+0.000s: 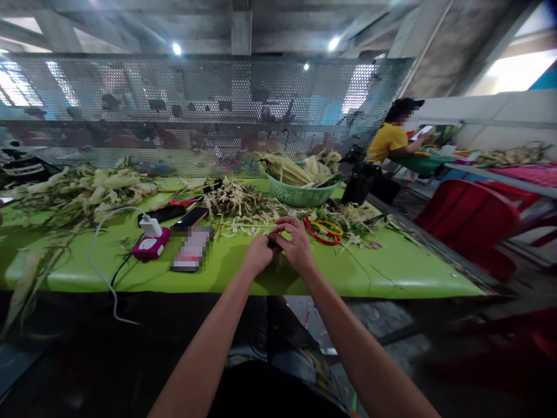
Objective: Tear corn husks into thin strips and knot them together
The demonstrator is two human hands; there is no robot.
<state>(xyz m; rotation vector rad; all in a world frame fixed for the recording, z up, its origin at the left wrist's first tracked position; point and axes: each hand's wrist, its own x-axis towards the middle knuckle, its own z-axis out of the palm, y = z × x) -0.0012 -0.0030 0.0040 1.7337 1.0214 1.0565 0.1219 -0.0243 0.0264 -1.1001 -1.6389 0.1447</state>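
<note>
My left hand (260,253) and my right hand (296,242) meet over the front part of the green table (357,276). The fingers of both are curled in and pressed together at a small dark spot between them. What they pinch there is mostly hidden and too small to name. Just right of my right hand lie red and yellow loops (324,230), perhaps tool handles or cord. Beyond my fingertips, pale cut scraps (246,223) are scattered below a heap of shredded dry husk (235,197).
A green basket (300,194) of corn husks stands at the back. Left lie a phone with a lit screen (191,249), a dark phone (190,218), a purple power block (151,244) with a white charger, and a husk pile (100,186). A person in yellow (387,141) sits at right, near red chairs (467,217).
</note>
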